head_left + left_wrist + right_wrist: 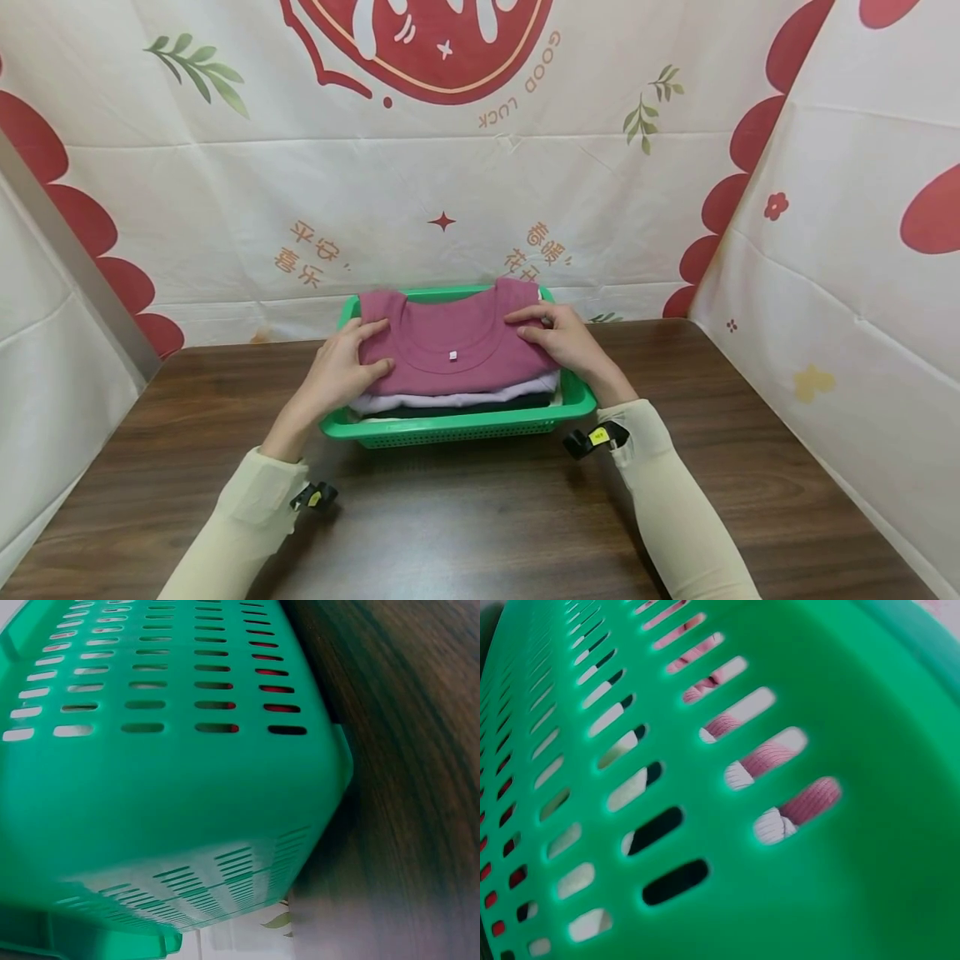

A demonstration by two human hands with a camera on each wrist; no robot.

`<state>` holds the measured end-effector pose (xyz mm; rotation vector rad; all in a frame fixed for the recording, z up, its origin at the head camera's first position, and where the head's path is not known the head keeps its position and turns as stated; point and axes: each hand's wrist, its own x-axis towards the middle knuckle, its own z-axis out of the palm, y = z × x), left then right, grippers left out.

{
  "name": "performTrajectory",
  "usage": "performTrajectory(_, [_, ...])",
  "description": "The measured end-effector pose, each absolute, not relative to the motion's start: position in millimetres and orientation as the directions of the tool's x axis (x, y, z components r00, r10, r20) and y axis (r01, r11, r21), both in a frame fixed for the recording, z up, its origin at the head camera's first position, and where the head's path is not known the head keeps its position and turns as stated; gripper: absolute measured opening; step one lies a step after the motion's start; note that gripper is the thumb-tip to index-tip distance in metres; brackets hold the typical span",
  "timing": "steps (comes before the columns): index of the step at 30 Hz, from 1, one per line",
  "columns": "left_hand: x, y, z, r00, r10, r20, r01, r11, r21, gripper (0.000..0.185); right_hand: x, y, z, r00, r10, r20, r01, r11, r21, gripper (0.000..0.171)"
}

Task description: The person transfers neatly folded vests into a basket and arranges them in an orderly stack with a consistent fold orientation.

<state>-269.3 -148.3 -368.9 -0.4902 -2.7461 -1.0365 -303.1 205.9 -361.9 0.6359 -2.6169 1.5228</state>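
Observation:
A folded dusky-pink top (450, 333) with a scooped neckline and a small white label lies uppermost in a green plastic basket (457, 431). Beneath it show a folded lilac garment (517, 392) and a black one (450, 409). My left hand (343, 367) rests on the left side of the pink top, thumb and fingers spread apart. On its right side, near the shoulder part, the fingers of my right hand (564, 337) touch the cloth. In both wrist views the slotted basket wall (150, 795) fills most of the picture, hiding the hands; folded cloth (776, 757) shows through its slots.
The basket stands on a dark wooden table (465, 517), close to its back edge. Behind the table hangs a white printed curtain (420, 192) with red scallops, and more white cloth hangs at both sides. Each sleeve cuff carries a small black wrist device (592, 439).

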Motion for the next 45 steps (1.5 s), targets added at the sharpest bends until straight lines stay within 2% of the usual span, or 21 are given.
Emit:
performTrajectory(39, [-269.1,-147.8,-368.7,-0.931,0.240,0.276,0.360,0.730,0.580,0.061,-304.6,202.0,-365.3,-0.909,-0.326,0.261,-0.405,0.533,-0.743,0.025])
performTrajectory(45, [-268.9,-147.6,-368.5,-0.932,0.237,0.273,0.357,0.731,0.581,0.061,-306.1,201.2,-367.2,-0.903,-0.323,0.282,-0.426,0.600,-0.677,0.024])
